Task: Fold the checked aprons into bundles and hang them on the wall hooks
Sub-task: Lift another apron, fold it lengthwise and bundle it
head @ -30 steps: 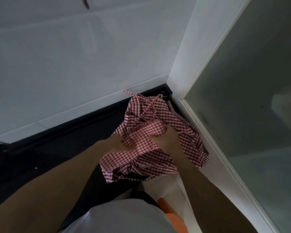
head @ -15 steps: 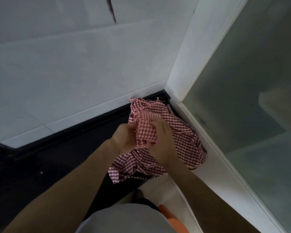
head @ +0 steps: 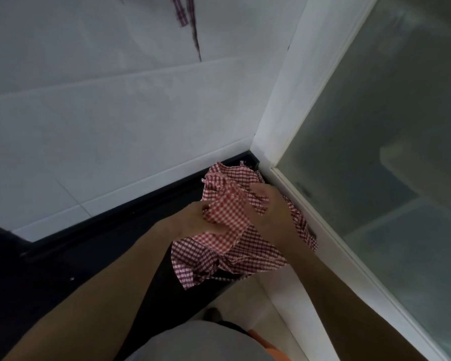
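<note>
A crumpled red-and-white checked apron (head: 235, 252) lies on the black counter (head: 94, 259) in the corner by the wall. My left hand (head: 193, 221) grips a brighter folded flap of it from the left, thumb on top. My right hand (head: 270, 211) grips the cloth from the right, fingers curled into the folds. Both hands sit close together on the bundle. Checked apron straps (head: 186, 16) hang down the wall at the top; the hooks are out of sight.
A white tiled wall (head: 115, 113) rises behind the counter. A white frame (head: 297, 95) with a frosted glass panel (head: 391, 142) closes the right side. Pale floor tiles (head: 276, 303) show below the counter edge.
The view has tilted up, so hanging straps now show at the top. Both hands have gathered the apron tighter and shifted slightly toward the corner.
</note>
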The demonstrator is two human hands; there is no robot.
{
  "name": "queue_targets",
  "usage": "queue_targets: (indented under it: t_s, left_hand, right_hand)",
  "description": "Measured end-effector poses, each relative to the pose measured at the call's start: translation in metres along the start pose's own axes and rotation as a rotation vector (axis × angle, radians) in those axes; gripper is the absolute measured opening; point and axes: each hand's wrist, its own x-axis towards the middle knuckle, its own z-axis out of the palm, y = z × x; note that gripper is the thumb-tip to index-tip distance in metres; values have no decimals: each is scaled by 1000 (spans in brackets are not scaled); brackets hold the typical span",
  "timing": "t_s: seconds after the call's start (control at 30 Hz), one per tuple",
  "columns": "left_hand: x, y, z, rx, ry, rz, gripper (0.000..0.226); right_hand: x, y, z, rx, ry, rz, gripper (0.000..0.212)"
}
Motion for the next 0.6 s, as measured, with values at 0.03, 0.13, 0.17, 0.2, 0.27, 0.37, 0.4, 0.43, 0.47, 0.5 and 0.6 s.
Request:
queue_targets:
  t_s: [0.03, 0.13, 0.17, 0.2, 0.27, 0.37, 0.4, 0.43, 0.47, 0.5, 0.6]
  left_hand:
    - [-1, 1, -3, 70, -21, 18, 72]
    - [-7, 4, -8, 176, -22, 97, 66]
    - [-8, 3, -9, 197, -5, 119, 62]
    - [-9, 0, -11, 214, 24, 129, 58]
    - [-8, -5, -12, 224, 124, 109, 43]
    - [-4, -12, -13, 99, 321, 73, 34]
    - [-4, -12, -13, 6, 374, 71, 34]
    - [-5, -10, -12, -100, 419, 82, 32]
    - [-6, -8, -11, -203, 455, 98, 30]
    - [-7, -6, -11, -287, 482, 106, 28]
    - [-13, -1, -12, -555, 435, 123, 40]
  right_hand:
    - [2, -3, 0, -48, -41, -36, 36]
    - [7, -10, 1, -127, -101, -113, 24]
    - [8, -11, 1, -129, -75, -121, 19]
    - [9, -15, 0, -126, -49, -129, 16]
    - [10, -22, -4, -105, -63, -124, 17]
    - [9, -31, -4, -88, -214, -179, 22]
    - [6, -34, -3, -68, -250, -215, 24]
    - [3, -34, 0, -45, -267, -251, 27]
    - [-1, -34, 2, -15, -277, -269, 30]
    - [-4, -33, 4, 12, -281, -269, 33]
    - [-11, -32, 7, 92, -295, -206, 38]
